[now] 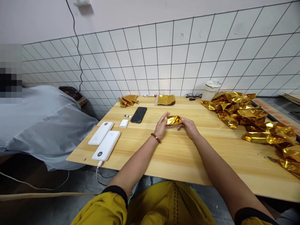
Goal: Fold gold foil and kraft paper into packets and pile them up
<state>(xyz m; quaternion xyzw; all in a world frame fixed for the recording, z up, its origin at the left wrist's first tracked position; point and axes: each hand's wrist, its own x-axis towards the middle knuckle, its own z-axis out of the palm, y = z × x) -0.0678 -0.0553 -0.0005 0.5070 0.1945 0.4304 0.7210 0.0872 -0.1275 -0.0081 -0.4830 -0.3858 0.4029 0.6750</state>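
Observation:
Between my two hands is a piece of folded gold foil paper (173,120), held just above the middle of the wooden table. My left hand (161,124) grips its left end, with a beaded bracelet at the wrist. The fingers of my right hand (188,125) close on its right end. A flat stack of gold foil sheets (166,100) lies beyond my hands near the wall. To the right is a pile of finished-looking gold foil shapes (239,111), puffed in the middle and shiny.
Left on the table (164,159) lie two white power banks (106,145), a white charger (124,123) and a black phone (138,114). Gold strips (128,100), a red marker (150,95), glasses (194,96) and a white canister (210,90) line the back. A person in grey (47,118) is at far left.

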